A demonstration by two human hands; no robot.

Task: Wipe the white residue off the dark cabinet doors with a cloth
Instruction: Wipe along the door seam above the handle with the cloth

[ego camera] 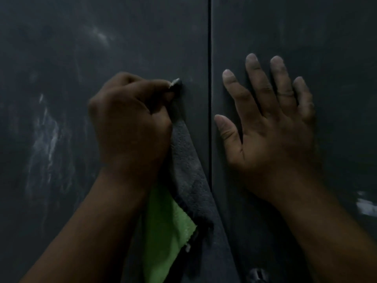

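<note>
Two dark cabinet doors fill the view, the left door (pixel 61 48) and the right door (pixel 326 37), split by a thin vertical gap. My left hand (pixel 130 123) grips a cloth (pixel 185 172) that is dark grey on one side and green on the other. Its fingertips press a bunched corner of the cloth against the left door near the gap. The rest of the cloth hangs down below the wrist. My right hand (pixel 271 127) lies flat on the right door with fingers spread. White residue (pixel 44 139) streaks the left door.
Fainter white smears (pixel 100 35) show high on the left door. A bright white patch (pixel 366 205) sits at the right edge of the right door. A small metal fitting (pixel 258 274) shows at the bottom.
</note>
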